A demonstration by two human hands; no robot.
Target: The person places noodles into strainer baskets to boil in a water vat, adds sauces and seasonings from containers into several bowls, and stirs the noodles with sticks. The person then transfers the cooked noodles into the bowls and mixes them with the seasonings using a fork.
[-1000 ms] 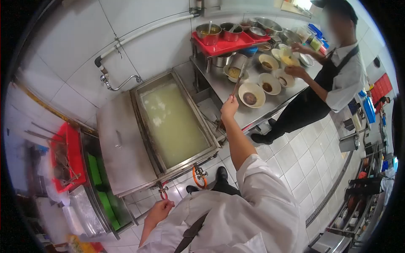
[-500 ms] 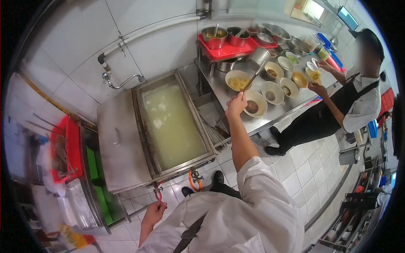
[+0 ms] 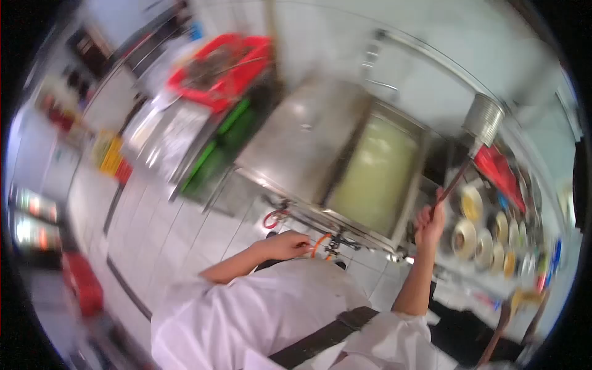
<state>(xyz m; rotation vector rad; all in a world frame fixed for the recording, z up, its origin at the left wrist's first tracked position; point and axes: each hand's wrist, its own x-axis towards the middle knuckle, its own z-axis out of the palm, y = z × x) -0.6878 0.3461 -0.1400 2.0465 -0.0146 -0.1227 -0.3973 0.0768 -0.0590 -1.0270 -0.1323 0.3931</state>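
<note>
My right hand [image 3: 430, 225] grips the long handle of a metal noodle strainer [image 3: 483, 120]. The perforated basket is raised at the upper right, above the counter's edge. My left hand [image 3: 290, 245] sits in front of my waist with its fingers drawn together. I see nothing in it, though motion blurs the view. Just beyond its fingertips is an orange hose [image 3: 319, 246]. In front of me a steel boiler [image 3: 419, 154] holds cloudy yellow-green water [image 3: 377, 172], and a steel lid [image 3: 305, 139] covers its left part.
Bowls [image 3: 464, 238] with food stand on the steel counter at the right, near a red tray [image 3: 501, 176]. A co-worker's arm [image 3: 501, 330] reaches in at lower right. To the left are a red basket [image 3: 222, 68] and green bins [image 3: 213, 148]. Valves [image 3: 336, 245] jut from the boiler's front.
The view has swung left, bringing the lid and red basket toward the middle. The strainer has left its place over the bowls and is raised upright. My left hand is closer to the orange hose.
</note>
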